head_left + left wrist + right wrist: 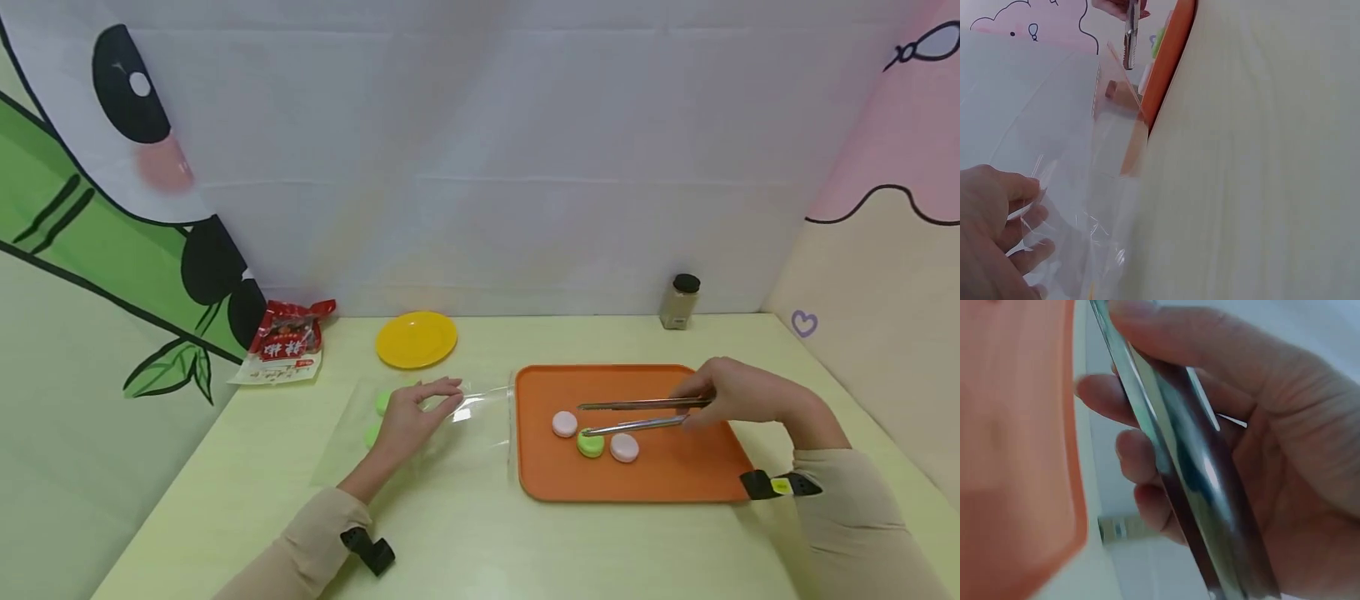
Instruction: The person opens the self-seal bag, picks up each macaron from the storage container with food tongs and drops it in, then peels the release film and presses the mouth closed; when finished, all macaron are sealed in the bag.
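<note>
My left hand [415, 419] pinches the upper layer of a clear plastic bag [487, 429] between thumb and fingers; its film also shows in the left wrist view [1075, 219]. Green macarons [372, 434] lie inside the bag, partly hidden behind that hand. In my right hand [738, 393] are metal tongs [645, 405], gripped near the rear end, their arms spread. The tips hover over an orange tray [637, 485], one just above a green macaron [591, 446]. A pale pink macaron [565, 423] lies left of it and another pale pink macaron [624, 448] right.
A yellow plate [416, 340] sits behind the bag. At the back left leans a red and white food packet [288, 342], and a black-capped jar [679, 302] stands at the back right. A printed cloth [487, 167] hangs behind the table [540, 550]. The bag's mouth borders the tray's left edge.
</note>
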Demonstrator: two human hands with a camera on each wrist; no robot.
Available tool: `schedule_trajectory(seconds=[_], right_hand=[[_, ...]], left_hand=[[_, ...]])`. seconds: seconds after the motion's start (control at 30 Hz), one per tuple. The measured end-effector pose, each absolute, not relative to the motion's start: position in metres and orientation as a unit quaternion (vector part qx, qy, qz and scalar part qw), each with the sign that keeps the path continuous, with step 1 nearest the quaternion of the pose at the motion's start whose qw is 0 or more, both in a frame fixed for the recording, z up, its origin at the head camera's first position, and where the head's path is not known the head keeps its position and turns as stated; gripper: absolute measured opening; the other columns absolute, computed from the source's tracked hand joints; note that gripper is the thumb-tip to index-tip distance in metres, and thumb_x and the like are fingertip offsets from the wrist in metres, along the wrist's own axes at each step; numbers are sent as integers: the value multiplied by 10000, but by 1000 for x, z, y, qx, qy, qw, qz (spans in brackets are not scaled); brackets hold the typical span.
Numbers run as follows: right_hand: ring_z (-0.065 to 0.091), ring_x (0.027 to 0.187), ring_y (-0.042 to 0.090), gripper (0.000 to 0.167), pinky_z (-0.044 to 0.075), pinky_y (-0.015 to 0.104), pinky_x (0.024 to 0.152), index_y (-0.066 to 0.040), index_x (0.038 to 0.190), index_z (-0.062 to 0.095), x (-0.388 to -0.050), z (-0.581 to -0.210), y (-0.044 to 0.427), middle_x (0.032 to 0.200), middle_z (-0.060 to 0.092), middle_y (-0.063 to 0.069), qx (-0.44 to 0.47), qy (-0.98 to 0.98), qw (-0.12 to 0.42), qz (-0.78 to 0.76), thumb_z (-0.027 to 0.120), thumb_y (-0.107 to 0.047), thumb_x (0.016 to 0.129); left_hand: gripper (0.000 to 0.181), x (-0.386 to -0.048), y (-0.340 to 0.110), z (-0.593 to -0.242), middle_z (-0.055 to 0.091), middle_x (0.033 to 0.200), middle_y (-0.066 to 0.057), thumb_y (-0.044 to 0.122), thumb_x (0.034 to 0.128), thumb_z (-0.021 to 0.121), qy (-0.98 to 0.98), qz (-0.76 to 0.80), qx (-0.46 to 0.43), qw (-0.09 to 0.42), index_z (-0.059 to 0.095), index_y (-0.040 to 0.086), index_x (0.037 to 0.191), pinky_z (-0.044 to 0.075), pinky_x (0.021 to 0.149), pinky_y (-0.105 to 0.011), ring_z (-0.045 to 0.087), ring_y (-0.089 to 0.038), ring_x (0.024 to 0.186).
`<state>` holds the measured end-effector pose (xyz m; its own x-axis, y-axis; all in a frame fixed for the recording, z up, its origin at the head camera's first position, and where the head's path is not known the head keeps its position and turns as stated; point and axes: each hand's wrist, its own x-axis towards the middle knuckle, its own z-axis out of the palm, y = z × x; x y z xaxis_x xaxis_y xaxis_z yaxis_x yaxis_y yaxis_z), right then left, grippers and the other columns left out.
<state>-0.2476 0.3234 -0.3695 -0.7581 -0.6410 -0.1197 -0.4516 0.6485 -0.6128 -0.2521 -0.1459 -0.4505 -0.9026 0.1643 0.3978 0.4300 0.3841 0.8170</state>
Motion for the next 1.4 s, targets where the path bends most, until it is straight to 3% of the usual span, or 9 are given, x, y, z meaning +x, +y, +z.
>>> schedule_trajectory(seconds=[0.13,0.27,0.57,0.87,1.03,1.3,1.4], right_hand=[[617,711,114,234,534,246,634,-48,1060,767,-249,-382,352,872,736,52,-297,867,212,-340,808,-120,841],[641,748,106,271,545,248,654,-3,1075,755,-248,-395,361,918,745,88,-303,852,233,-357,812,-108,832],[614,743,81,231,530,242,645,-37,1031,774,-250,-403,361,865,738,42,-318,859,200,-348,825,-124,824],[614,733,89,232,525,243,618,-50,1091,767,-248,-397,368,905,732,28,-334,854,172,-361,786,-107,866],[612,711,78,261,527,249,605,-25,1116,756,-251,-399,347,893,729,-42,-351,853,126,-365,778,-132,880],[552,670,33,299,487,220,575,-71,1143,761,-250,-395,281,899,728,-105,-364,874,78,-313,779,-233,891],[495,630,14,207,423,198,546,-102,1065,778,-252,-389,253,818,669,-150,-378,876,67,-293,764,-233,906]], left_hand=[[226,-255,-146,-451,739,1126,-68,173,894,772,-822,-524,-184,129,772,8,1049,298,1145,-561,641,-251,1183],[200,-254,-147,-450,739,1126,-66,154,902,762,-824,-524,-172,129,774,6,1037,308,1146,-544,641,-241,1182],[229,-253,-147,-449,738,1127,-72,178,900,766,-818,-537,-160,127,768,-3,1041,319,1149,-510,639,-245,1185],[207,-252,-148,-448,738,1136,-44,169,907,758,-825,-532,-147,118,772,16,1046,328,1155,-445,635,-207,1192],[222,-252,-149,-448,736,1136,-67,187,906,761,-823,-532,-153,127,771,8,1036,339,1145,-472,638,-225,1187],[239,-251,-150,-449,732,1151,-55,197,910,757,-820,-539,-153,115,769,5,1052,330,1151,-470,625,-215,1207],[224,-252,-150,-448,733,1150,-50,189,913,753,-821,-538,-151,120,772,12,1048,327,1156,-451,626,-201,1204]])
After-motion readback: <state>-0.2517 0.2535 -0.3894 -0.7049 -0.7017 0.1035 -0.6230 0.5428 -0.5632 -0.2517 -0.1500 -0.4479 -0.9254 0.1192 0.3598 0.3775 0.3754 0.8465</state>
